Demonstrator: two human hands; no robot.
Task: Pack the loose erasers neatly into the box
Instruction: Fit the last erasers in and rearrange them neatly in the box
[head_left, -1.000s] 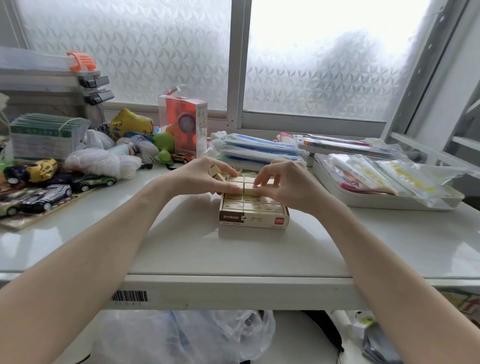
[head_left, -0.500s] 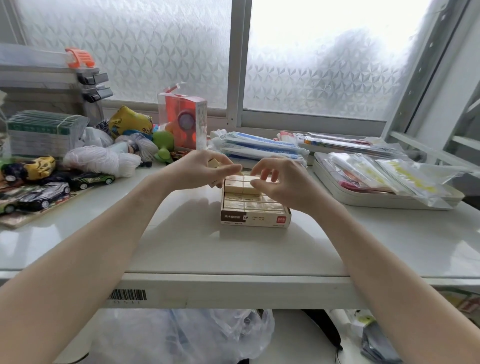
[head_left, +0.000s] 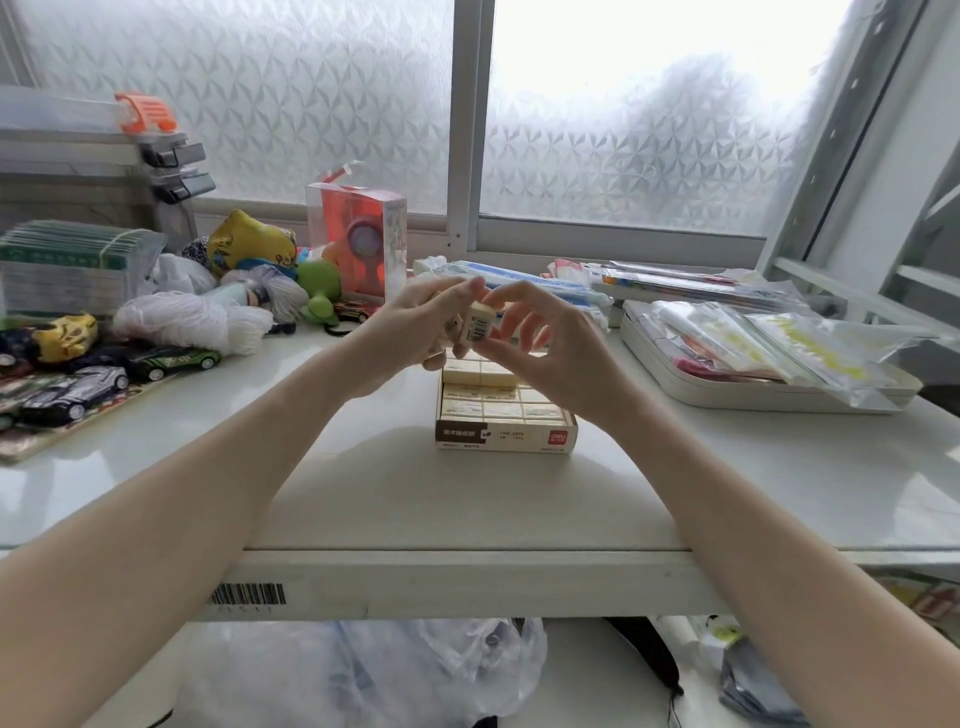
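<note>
near table (head_left: 363, 499): bare, open approach
left: toy cars (head_left: 78, 389), yarn (head_left: 187, 322) crowd it
right: tray (head_left: 753, 400) blocks
far: packets (head_left: 519, 283) behind box (head_left: 506, 434)

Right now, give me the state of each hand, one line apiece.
Left hand: closed around erasers, raised above the box.
Right hand: pinching one eraser at its fingertips.

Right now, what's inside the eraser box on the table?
The box holds rows of cream erasers, packed flat and filling its near part. The hands, holding a loose eraser above, cover its far end, so whether gaps remain there is hidden.
</note>
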